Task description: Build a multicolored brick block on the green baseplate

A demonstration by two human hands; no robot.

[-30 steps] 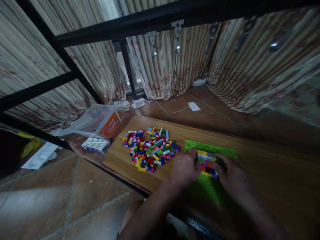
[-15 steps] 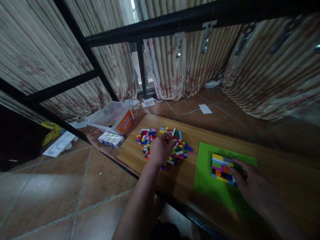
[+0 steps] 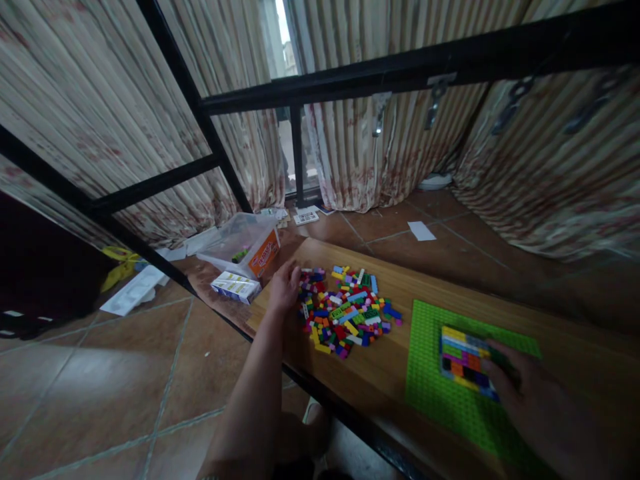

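A loose pile of small colourful toy bricks [image 3: 345,310] is spread over the wooden board. My left hand [image 3: 284,288] rests at the pile's left edge, its fingers loosely extended beside the bricks and nothing visible in its grasp. On the right, my right hand [image 3: 525,390] grips the near right side of a block of joined toy bricks [image 3: 463,359], with the thumb on top. That block has rows of yellow, blue, green, orange, black and purple. It is over a green studded baseplate [image 3: 430,393]; whether it is attached cannot be made out.
A clear plastic bin [image 3: 235,243] with an orange label stands beyond the board's left end, near a small white-and-blue box [image 3: 236,287]. A black metal frame [image 3: 350,83] crosses in front of the curtains. White paper [image 3: 421,231] lies on the tiled floor.
My left hand has moved left from the middle of the pile to its left edge, uncovering the bricks. My right hand keeps its grip on the block. The camera view has shifted slightly.
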